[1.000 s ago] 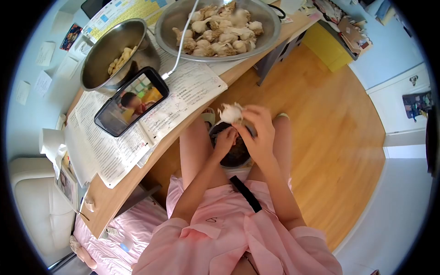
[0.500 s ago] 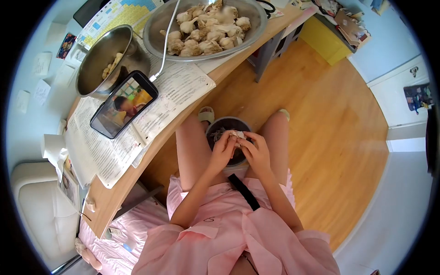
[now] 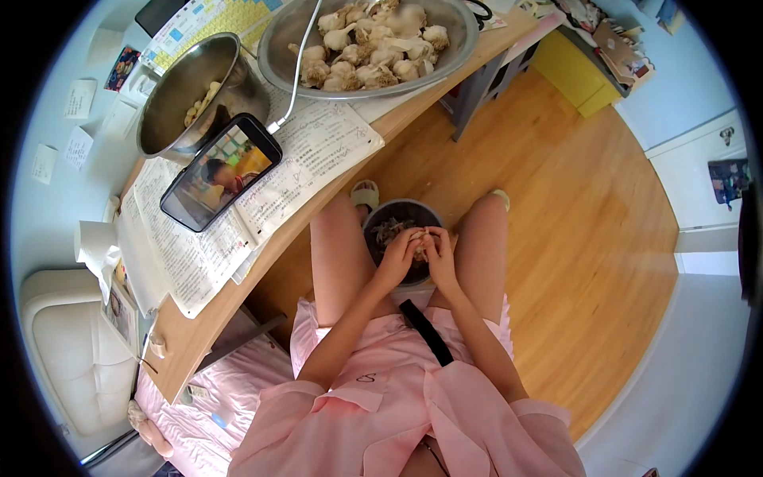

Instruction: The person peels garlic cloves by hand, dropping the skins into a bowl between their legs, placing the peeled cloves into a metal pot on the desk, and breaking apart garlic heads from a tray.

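Observation:
My left hand (image 3: 399, 256) and my right hand (image 3: 439, 256) meet fingertip to fingertip over a dark bin (image 3: 369, 248) between my knees. Pinched between them is a pale piece of garlic (image 3: 418, 241), mostly covered by the fingers. Papery skins (image 3: 389, 228) lie inside the bin. Up on the desk, a wide metal basin (image 3: 274, 70) holds several whole garlic bulbs (image 3: 373, 57). Beside it stands a deep metal pot (image 3: 168, 95) with peeled cloves (image 3: 202, 105) in it.
The desk (image 3: 262, 274) curves along my left, with a phone (image 3: 218, 172) propped against the pot and its white cable (image 3: 297, 75) crossing the basin. Printed papers (image 3: 187, 266) lie under the phone. A yellow box (image 3: 576, 73) stands at the far right on the wooden floor (image 3: 572, 238).
Both hands have drawn closer together, and the garlic shows less between the fingers. More of the skins in the bin are visible. The whole view has shifted slightly.

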### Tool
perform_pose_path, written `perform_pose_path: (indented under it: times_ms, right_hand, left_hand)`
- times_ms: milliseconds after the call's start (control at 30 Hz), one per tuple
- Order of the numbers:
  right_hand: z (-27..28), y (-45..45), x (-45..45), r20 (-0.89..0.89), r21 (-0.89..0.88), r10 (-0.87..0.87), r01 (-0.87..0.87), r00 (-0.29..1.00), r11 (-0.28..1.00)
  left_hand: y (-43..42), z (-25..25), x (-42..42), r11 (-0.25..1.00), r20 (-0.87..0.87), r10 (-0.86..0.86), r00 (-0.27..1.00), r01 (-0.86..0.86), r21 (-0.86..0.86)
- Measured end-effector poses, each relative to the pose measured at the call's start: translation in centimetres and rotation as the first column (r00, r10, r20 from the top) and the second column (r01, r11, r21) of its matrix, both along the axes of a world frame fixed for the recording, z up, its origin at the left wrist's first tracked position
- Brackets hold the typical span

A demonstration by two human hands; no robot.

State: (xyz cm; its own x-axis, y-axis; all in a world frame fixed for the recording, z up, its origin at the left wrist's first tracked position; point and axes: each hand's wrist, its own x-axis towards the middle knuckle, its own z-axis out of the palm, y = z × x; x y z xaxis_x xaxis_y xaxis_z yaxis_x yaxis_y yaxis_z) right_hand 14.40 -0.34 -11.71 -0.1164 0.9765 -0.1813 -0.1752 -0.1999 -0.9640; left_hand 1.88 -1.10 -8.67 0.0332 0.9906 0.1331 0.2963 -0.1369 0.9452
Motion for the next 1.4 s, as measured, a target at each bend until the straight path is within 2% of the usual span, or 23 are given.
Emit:
perform_pose_path:
  times_ms: [33,100,200,333,400,500,533,600,633,700,733,800,900,1000,1067,1167,1200,1267,1300,1367,1400]
  right_hand:
    - [-1.3,0.0,-0.1,-0.088,-0.033,-0.043,0.040,0.995,0.999]
    - [-6.3,0.5,-0.2,-0.087,-0.046,-0.129,0.125,0.988,0.991]
    - [-7.4,0.8,-0.3,-0.067,-0.077,-0.171,0.166,0.983,0.983]
    - [-3.0,0.7,-0.4,-0.013,-0.153,-0.099,0.096,0.995,0.984]
    - [-3.4,1.0,-0.4,0.031,-0.126,-0.229,0.231,0.973,0.965]
    - [-3.1,2.2,0.8,0.012,-0.057,-0.353,0.353,0.936,0.934]
    - [-2.5,2.6,1.1,-0.010,-0.034,-0.382,0.382,0.924,0.924]
    - [-1.2,2.8,1.2,0.083,0.002,-0.273,0.274,0.958,0.962]
    - [-0.7,3.0,1.3,0.130,0.022,-0.221,0.220,0.967,0.975]
    - [-1.5,3.1,1.3,0.114,-0.148,-0.129,0.146,0.985,0.978]
    - [-2.1,3.0,1.3,0.101,-0.234,-0.083,0.105,0.991,0.966]
    - [-2.9,2.7,0.9,0.108,-0.215,-0.029,0.051,0.994,0.975]
    - [-4.2,2.7,0.5,0.163,-0.194,0.012,0.020,0.987,0.981]
    - [-5.8,2.7,0.6,0.211,-0.227,0.003,0.046,0.977,0.973]
    - [-6.9,2.9,0.5,0.268,-0.281,0.008,0.070,0.963,0.957]
    - [-8.2,2.9,0.3,0.336,-0.274,0.031,0.066,0.942,0.959]
    - [-10.5,2.9,0.2,0.380,-0.189,0.025,0.051,0.925,0.981]
    - [-15.6,2.7,0.2,0.464,-0.018,-0.001,0.010,0.886,1.000]
    - [-15.2,2.7,0.2,0.431,-0.079,0.023,0.013,0.902,0.997]
    - [-13.0,2.4,-0.1,0.358,-0.203,0.064,0.011,0.932,0.979]
    - [-10.9,2.3,-0.1,0.403,-0.175,0.093,-0.023,0.911,0.984]
  left_hand:
    - [0.1,0.8,0.2,0.996,0.013,0.011,1.000,-0.010,-0.087]
    - [0.1,2.3,0.5,0.966,0.034,0.036,0.999,-0.026,-0.256]
    - [0.2,-1.1,0.7,0.999,-0.020,0.039,0.999,-0.039,0.025]
    - [0.6,-2.2,0.1,0.989,-0.025,0.135,0.991,-0.136,-0.066]
    - [0.7,-2.4,0.1,0.979,-0.010,0.143,0.990,-0.143,-0.147]
    - [0.3,-5.5,-0.9,0.958,-0.192,0.267,0.945,-0.282,-0.056]
    - [0.3,-5.9,-0.9,0.957,-0.244,0.220,0.945,-0.257,-0.135]
    - [0.4,-7.0,-0.8,0.932,-0.333,0.113,0.936,-0.216,-0.292]
    - [0.8,-7.5,-0.6,0.936,-0.371,0.118,0.921,-0.228,-0.269]
    - [1.5,-8.8,0.1,0.943,-0.441,0.125,0.889,-0.244,-0.225]
    - [1.8,-9.8,0.0,0.937,-0.457,0.078,0.886,-0.222,-0.271]
    - [2.3,-11.7,-0.8,0.914,-0.487,-0.015,0.873,-0.186,-0.361]
    - [2.7,-13.2,-1.0,0.876,-0.228,0.049,0.972,-0.152,-0.459]
    - [2.4,-12.8,-0.9,0.895,-0.185,0.022,0.983,-0.102,-0.434]
    - [2.4,-12.1,-0.5,0.862,-0.090,0.114,0.989,-0.143,-0.486]
    - [2.1,-8.0,0.5,0.796,0.078,0.178,0.981,-0.098,-0.597]
    - [2.0,-6.8,0.8,0.771,0.137,0.190,0.972,-0.061,-0.634]
    - [1.6,-8.4,1.2,0.867,0.032,0.139,0.990,-0.106,-0.487]
    - [1.4,-9.1,1.3,0.907,-0.023,0.117,0.993,-0.117,-0.405]
    - [1.4,-7.8,1.2,0.888,-0.057,0.060,0.997,-0.080,-0.452]
    - [1.4,-7.3,1.2,0.877,-0.072,0.030,0.997,-0.061,-0.477]
